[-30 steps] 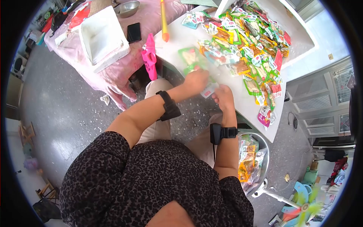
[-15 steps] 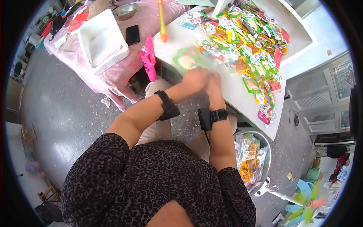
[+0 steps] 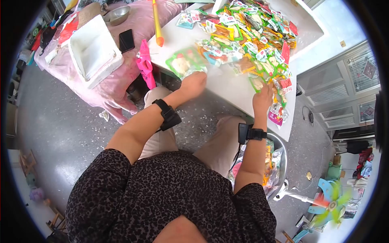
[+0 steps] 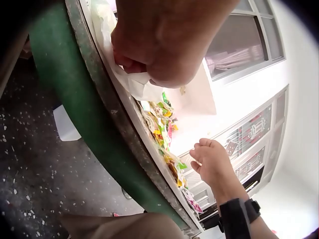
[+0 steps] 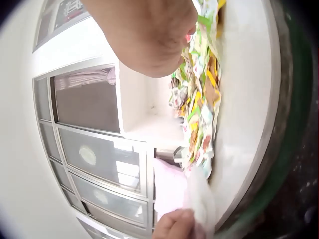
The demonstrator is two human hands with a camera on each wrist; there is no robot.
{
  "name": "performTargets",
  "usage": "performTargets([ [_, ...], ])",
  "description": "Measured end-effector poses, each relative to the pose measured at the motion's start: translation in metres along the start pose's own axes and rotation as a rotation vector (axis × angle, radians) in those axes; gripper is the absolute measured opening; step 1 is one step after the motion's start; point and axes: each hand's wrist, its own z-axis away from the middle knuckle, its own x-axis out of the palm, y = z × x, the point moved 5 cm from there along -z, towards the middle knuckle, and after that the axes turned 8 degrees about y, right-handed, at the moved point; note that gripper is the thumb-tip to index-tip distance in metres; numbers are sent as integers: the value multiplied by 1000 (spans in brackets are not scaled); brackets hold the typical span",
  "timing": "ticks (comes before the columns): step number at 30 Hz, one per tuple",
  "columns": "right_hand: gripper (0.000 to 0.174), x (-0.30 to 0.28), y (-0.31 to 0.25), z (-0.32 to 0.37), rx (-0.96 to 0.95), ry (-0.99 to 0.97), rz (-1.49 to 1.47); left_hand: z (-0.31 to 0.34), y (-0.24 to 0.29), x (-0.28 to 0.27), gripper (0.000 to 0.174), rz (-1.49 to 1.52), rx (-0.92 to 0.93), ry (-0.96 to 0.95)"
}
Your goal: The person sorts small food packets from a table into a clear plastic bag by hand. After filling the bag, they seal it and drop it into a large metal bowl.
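In the head view my left hand [image 3: 194, 83] grips the near side of a clear plastic bag [image 3: 187, 61] at the table's front edge; a green-edged packet shows through it. The left wrist view has its fingers curled on the whitish plastic [image 4: 142, 88]. Farther right, my right hand [image 3: 263, 99] reaches over the table beside the near end of a heap of food packets [image 3: 259, 50]. A green-edged packet [image 3: 257, 83] lies right at its fingertips. From the left wrist, that right hand [image 4: 212, 162] appears with loosely bent fingers and nothing visible between them.
A white foam box [image 3: 94, 50], a phone [image 3: 126, 40] and a metal bowl [image 3: 117, 15] sit on a pink-covered surface at left. Pink plastic [image 3: 144, 65] hangs beside the white table [image 3: 223, 87]. Below its right end stands a basin [image 3: 283, 160] of packets, near a fan [image 3: 331, 205].
Both hands were close together at the bag. My right hand has left it and moved right to the packets, while the left still holds the bag, slightly farther left in view.
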Motion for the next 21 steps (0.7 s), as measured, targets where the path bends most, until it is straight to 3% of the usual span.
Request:
performTargets([
  [3, 28, 7, 10, 4, -74, -94, 279, 0, -4, 5, 14, 4, 4, -14],
  [12, 17, 12, 30, -28, -156, -242, 329, -1, -5, 6, 17, -54, -13, -68],
  [16, 15, -30, 14, -36, -179, -1, 86, 3, 6, 0, 27, -24, 20, -12],
  [17, 13, -41, 5, -38, -291, 81, -48, 5, 16, -4, 31, -11, 110, 49],
  [21, 12, -76, -57, -26, -459, -199, -256, 14, 65, -22, 43, 79, 416, 190],
])
